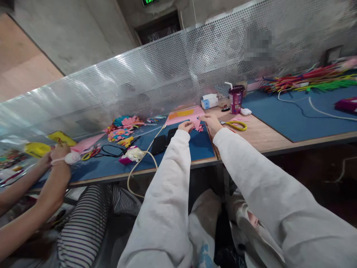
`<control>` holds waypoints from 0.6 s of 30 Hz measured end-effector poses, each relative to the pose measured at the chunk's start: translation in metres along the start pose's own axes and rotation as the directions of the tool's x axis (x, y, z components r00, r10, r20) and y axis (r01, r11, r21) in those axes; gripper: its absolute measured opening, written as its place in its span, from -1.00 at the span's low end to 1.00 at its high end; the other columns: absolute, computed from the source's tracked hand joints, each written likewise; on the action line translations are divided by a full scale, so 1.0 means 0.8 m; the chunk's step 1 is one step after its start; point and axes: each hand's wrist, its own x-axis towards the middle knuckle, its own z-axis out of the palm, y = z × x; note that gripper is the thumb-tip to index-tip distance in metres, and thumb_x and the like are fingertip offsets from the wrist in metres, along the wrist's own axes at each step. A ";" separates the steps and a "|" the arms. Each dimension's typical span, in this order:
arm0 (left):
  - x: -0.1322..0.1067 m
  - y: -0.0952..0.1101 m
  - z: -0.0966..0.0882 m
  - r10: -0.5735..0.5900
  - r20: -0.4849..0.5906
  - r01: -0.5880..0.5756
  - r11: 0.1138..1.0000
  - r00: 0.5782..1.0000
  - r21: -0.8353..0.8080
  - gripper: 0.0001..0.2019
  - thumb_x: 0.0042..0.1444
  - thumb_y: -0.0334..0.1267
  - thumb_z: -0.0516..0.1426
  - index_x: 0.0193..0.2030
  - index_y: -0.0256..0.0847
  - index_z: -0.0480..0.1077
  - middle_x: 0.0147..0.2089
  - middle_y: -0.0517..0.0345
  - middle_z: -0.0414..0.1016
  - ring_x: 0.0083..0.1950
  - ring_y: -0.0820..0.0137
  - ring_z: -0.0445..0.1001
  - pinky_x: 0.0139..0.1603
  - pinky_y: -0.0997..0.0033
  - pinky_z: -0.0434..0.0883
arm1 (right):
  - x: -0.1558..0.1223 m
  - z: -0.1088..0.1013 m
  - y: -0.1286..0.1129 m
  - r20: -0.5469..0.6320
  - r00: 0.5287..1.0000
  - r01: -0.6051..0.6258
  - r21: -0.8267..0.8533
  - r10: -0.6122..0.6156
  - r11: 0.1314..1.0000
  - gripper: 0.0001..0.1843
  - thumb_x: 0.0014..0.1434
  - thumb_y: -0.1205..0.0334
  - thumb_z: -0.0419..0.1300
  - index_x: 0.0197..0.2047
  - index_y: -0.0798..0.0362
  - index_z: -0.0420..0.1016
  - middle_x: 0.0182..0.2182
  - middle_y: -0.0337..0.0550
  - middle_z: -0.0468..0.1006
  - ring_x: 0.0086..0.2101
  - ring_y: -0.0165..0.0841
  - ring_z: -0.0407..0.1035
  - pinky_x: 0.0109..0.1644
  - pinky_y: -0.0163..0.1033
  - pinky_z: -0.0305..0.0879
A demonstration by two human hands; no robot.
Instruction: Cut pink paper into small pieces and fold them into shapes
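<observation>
My left hand is closed in a pinch at the edge of a small jagged pink paper cutout above the blue mat. From the other side, the fingertips of my right hand are pinched together at the top of the same pink piece. Exactly where the fingers grip it is too small to make out. Beside my right hand lies a pair of yellow-handled scissors. Behind both hands is a pink paper sheet with an orange strip on it.
A purple cup with a straw, a tissue pack and a white case stand behind. Phones, a cable and paper flowers lie leftward. At far left, a co-worker's hands hold something yellow.
</observation>
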 end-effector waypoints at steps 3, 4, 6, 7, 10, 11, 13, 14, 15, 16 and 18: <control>0.001 -0.001 0.001 -0.005 -0.002 0.005 0.999 1.000 -0.034 -0.84 -0.14 -0.30 0.25 -0.41 -0.32 0.42 -0.68 0.30 0.31 -0.70 0.64 0.16 -0.64 0.57 0.14 | -0.003 0.001 -0.002 -0.058 0.997 0.061 0.040 -0.059 0.997 -0.57 -0.09 -0.14 0.16 -0.61 0.08 0.26 -0.67 -0.31 0.20 -0.56 -0.47 0.13 -0.49 -0.35 0.07; 0.002 -0.002 0.001 -0.003 -0.009 0.002 0.999 1.000 -0.044 -0.85 -0.14 -0.31 0.25 -0.42 -0.32 0.41 -0.69 0.30 0.31 -0.70 0.64 0.17 -0.64 0.57 0.14 | -0.005 0.002 -0.003 -0.062 0.994 0.087 0.032 -0.085 0.996 -0.55 -0.08 -0.16 0.14 -0.61 0.08 0.25 -0.67 -0.32 0.18 -0.56 -0.48 0.10 -0.49 -0.35 0.05; 0.005 -0.003 0.000 -0.007 -0.035 0.005 0.998 0.999 -0.060 -0.88 -0.13 -0.35 0.24 -0.43 -0.32 0.40 -0.71 0.33 0.28 -0.71 0.63 0.16 -0.65 0.57 0.15 | -0.008 0.003 -0.006 -0.052 0.991 0.124 -0.022 -0.125 0.992 -0.51 -0.06 -0.21 0.10 -0.61 0.08 0.25 -0.66 -0.32 0.16 -0.56 -0.49 0.07 -0.49 -0.34 0.01; 0.007 -0.004 -0.001 -0.014 -0.048 0.011 0.998 0.999 -0.066 -0.89 -0.12 -0.36 0.24 -0.43 -0.32 0.40 -0.72 0.34 0.27 -0.71 0.63 0.16 -0.65 0.56 0.16 | -0.010 0.003 -0.009 -0.033 0.991 0.129 -0.063 -0.131 0.990 -0.50 -0.07 -0.23 0.09 -0.61 0.09 0.25 -0.66 -0.32 0.16 -0.56 -0.49 0.07 -0.48 -0.33 0.00; 0.011 -0.005 -0.003 -0.040 -0.070 0.035 0.997 0.997 -0.071 -0.88 -0.12 -0.35 0.24 -0.42 -0.33 0.40 -0.72 0.35 0.26 -0.72 0.62 0.15 -0.65 0.54 0.18 | -0.017 0.003 -0.017 0.085 0.991 0.118 -0.188 -0.103 0.975 -0.46 -0.13 -0.26 0.13 -0.66 0.10 0.25 -0.68 -0.32 0.15 -0.57 -0.50 0.04 -0.48 -0.32 -0.03; 0.012 -0.005 -0.004 -0.044 -0.076 0.039 0.997 0.996 -0.072 -0.88 -0.12 -0.35 0.24 -0.42 -0.33 0.40 -0.71 0.34 0.27 -0.72 0.62 0.15 -0.65 0.54 0.18 | -0.019 0.002 -0.021 0.123 0.988 0.118 -0.210 -0.094 0.970 -0.46 -0.15 -0.26 0.15 -0.67 0.10 0.24 -0.69 -0.32 0.16 -0.58 -0.51 0.03 -0.48 -0.32 -0.03; 0.013 -0.005 -0.004 -0.045 -0.082 0.039 0.996 0.996 -0.082 -0.87 -0.12 -0.35 0.24 -0.41 -0.34 0.41 -0.70 0.32 0.29 -0.72 0.61 0.16 -0.66 0.52 0.18 | -0.022 0.001 -0.027 0.157 0.984 0.122 -0.220 -0.088 0.968 -0.46 -0.16 -0.25 0.17 -0.67 0.11 0.26 -0.69 -0.31 0.19 -0.57 -0.51 0.05 -0.48 -0.33 -0.02; 0.013 -0.005 -0.004 -0.046 -0.081 0.038 0.995 0.996 -0.090 -0.87 -0.12 -0.35 0.23 -0.40 -0.34 0.41 -0.70 0.32 0.29 -0.72 0.60 0.17 -0.66 0.52 0.18 | -0.024 0.001 -0.030 0.157 0.984 0.119 -0.211 -0.086 0.970 -0.47 -0.17 -0.24 0.18 -0.65 0.12 0.28 -0.68 -0.31 0.21 -0.57 -0.51 0.06 -0.47 -0.33 0.00; 0.013 -0.005 -0.004 -0.047 -0.082 0.039 0.994 0.996 -0.103 -0.87 -0.12 -0.36 0.23 -0.39 -0.34 0.41 -0.70 0.32 0.29 -0.72 0.59 0.17 -0.66 0.52 0.18 | -0.026 0.001 -0.033 0.158 0.984 0.111 -0.199 -0.080 0.974 -0.49 -0.17 -0.22 0.19 -0.63 0.13 0.31 -0.66 -0.30 0.24 -0.57 -0.51 0.08 -0.46 -0.33 0.01; 0.013 -0.004 -0.004 -0.050 -0.083 0.040 0.992 0.995 -0.119 -0.86 -0.11 -0.36 0.23 -0.37 -0.34 0.40 -0.71 0.33 0.28 -0.72 0.59 0.17 -0.67 0.52 0.18 | -0.027 0.002 -0.035 0.168 0.983 0.099 -0.188 -0.067 0.977 -0.51 -0.17 -0.19 0.20 -0.60 0.14 0.34 -0.65 -0.29 0.26 -0.56 -0.51 0.09 -0.46 -0.33 0.02; 0.013 -0.004 -0.005 -0.059 -0.094 0.044 0.988 0.994 -0.149 -0.86 -0.11 -0.37 0.22 -0.36 -0.33 0.40 -0.73 0.35 0.25 -0.72 0.60 0.17 -0.67 0.55 0.18 | -0.030 0.003 -0.037 0.214 0.976 0.070 -0.180 -0.030 0.981 -0.56 -0.16 -0.12 0.22 -0.56 0.16 0.38 -0.63 -0.28 0.30 -0.56 -0.51 0.11 -0.46 -0.34 0.02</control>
